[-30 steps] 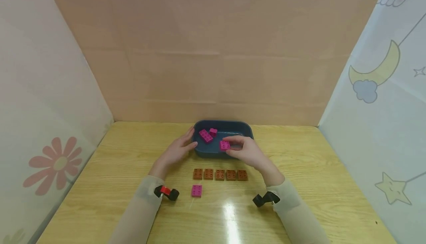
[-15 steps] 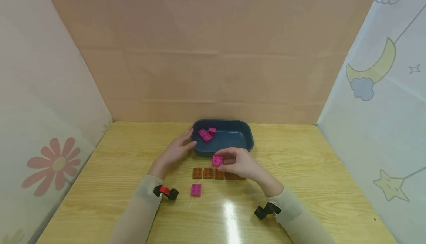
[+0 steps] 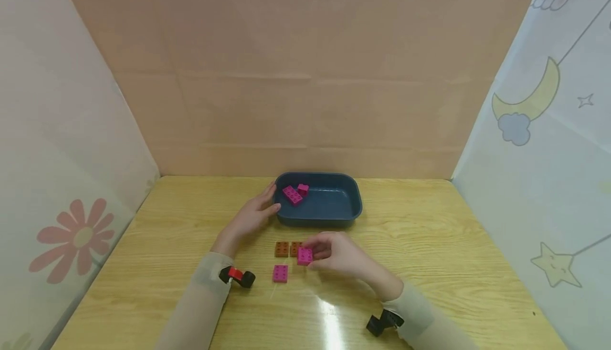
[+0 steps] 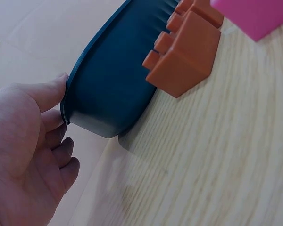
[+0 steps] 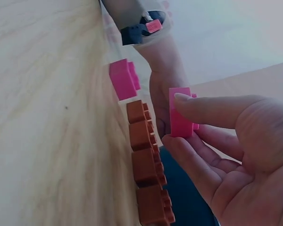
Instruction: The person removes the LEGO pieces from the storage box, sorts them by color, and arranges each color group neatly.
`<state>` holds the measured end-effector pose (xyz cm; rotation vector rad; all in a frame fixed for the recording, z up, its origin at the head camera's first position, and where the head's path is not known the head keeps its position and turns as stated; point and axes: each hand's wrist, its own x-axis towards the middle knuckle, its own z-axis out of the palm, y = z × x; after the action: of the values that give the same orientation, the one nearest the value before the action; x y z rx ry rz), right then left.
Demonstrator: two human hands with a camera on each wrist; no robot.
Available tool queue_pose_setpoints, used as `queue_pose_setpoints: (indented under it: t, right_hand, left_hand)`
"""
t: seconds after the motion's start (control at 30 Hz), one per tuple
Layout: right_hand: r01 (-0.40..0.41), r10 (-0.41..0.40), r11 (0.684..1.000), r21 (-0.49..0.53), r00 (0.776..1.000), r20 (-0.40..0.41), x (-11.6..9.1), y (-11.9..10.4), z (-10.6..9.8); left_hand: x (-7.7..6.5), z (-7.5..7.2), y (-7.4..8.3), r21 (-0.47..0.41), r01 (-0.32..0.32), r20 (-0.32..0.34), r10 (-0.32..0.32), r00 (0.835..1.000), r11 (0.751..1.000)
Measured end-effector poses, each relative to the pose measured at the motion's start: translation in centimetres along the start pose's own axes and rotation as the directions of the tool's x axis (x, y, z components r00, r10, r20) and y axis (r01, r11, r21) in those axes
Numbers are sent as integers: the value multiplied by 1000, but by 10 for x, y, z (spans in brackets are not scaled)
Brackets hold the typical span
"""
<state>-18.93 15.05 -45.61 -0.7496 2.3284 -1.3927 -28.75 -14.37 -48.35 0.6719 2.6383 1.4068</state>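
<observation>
My right hand (image 3: 341,254) pinches a pink building brick (image 3: 304,256) between thumb and fingertips, just above the table. Below it runs a row of brown building bricks (image 3: 282,249), the right part hidden behind the hand in the head view. Several of them stand in line in the right wrist view, studs facing away from the table. Nearer the front lies another pink brick (image 3: 280,273). My left hand (image 3: 250,216) holds the left end of a dark blue tray (image 3: 320,221), thumb and forefinger at its rim (image 4: 80,61). Inside are a long pink brick (image 3: 293,195) and a small one (image 3: 303,189).
The wooden table (image 3: 429,265) backs onto a tan sheet (image 3: 305,74). Printed white panels (image 3: 549,180) stand at both sides. Each forearm carries a black wrist camera (image 3: 384,322).
My right hand has carried the pink brick out of the tray, toward the front and left, over the brown row. My left hand stays at the tray's end.
</observation>
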Motion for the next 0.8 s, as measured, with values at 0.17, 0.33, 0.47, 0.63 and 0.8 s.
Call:
queue_pose_setpoints:
  t: [0.17,0.33,0.47,0.63,0.8]
  right_hand:
    - [-41,41,999,-1,999,28,-2,0,7]
    - [-47,51,995,-87,998,43,-3,-3,13]
    - [-26,33,993,-116,998,55,-3,-6,17]
    - [-11,20,992,-128,997,69,-3,-5,20]
    - [-17,28,988,-152,997,74,-2,-3,22]
  left_hand:
    - [-1,0,1,-3,1,2,-1,1000,1000]
    - [-3,0,2,-2,11,-4,-11,1000,1000]
    - [-4,0,4,-11,18,-8,-18,1000,1000]
    - [-4,0,4,-31,29,-5,-29,1000,999]
    - [-4,0,5,-39,28,-8,-28,1000,999]
